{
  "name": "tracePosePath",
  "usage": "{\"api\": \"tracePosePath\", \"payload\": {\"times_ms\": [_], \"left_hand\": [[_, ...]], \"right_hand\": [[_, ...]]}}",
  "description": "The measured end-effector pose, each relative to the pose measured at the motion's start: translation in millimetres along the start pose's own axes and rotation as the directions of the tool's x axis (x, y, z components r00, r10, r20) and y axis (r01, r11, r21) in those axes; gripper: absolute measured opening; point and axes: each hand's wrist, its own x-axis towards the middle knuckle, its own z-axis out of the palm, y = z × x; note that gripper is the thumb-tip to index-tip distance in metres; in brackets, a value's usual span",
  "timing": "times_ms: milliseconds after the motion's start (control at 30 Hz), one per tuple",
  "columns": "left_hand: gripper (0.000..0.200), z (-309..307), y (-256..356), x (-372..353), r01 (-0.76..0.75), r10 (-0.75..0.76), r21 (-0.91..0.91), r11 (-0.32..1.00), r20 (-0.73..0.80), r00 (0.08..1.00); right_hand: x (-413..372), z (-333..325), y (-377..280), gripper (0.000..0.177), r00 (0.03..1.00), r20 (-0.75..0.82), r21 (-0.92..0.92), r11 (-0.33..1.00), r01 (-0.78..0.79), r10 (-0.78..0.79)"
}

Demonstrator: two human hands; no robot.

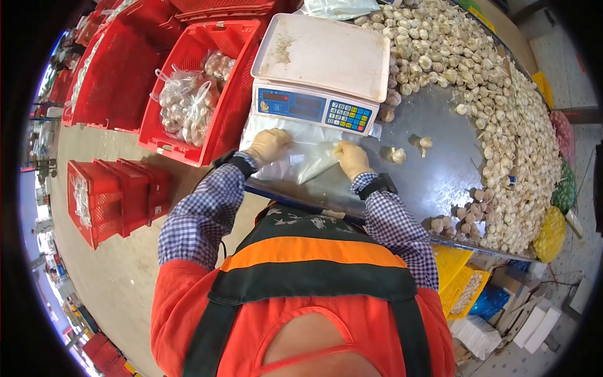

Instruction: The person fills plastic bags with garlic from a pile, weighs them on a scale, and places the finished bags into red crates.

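A clear plastic bag [312, 158] lies flat and unfilled at the table's near edge, in front of a digital scale [314, 103]. My left hand [270, 146], in a pale glove, is closed at the bag's left part. At its right end, my right hand [353, 158], gloved too, pinches the plastic with curled fingers. More sheets of thin plastic [264, 122] lie under and around the left hand. Just right of my right hand are two loose garlic bulbs, one garlic bulb [398, 156] nearer and another garlic bulb [426, 144] beyond it. The scale's pan holds only some dry debris.
A large garlic heap [502, 125] curves around the table's right side, with a small group of darker bulbs [468, 217] near the front. Left stands a red crate [220, 125] with bagged garlic [188, 103]. Stacked red crates [116, 195] sit on the floor.
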Motion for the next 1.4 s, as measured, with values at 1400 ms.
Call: {"api": "tracePosePath", "payload": {"times_ms": [1400], "left_hand": [[0.008,-18.7,188.1,75.9,-0.05,0.087,0.092,0.994,-0.452,0.888]], "right_hand": [[-116.8,-139.7,104.2,0.022,0.994,-0.085,0.821,-0.561,0.105,0.062]]}}
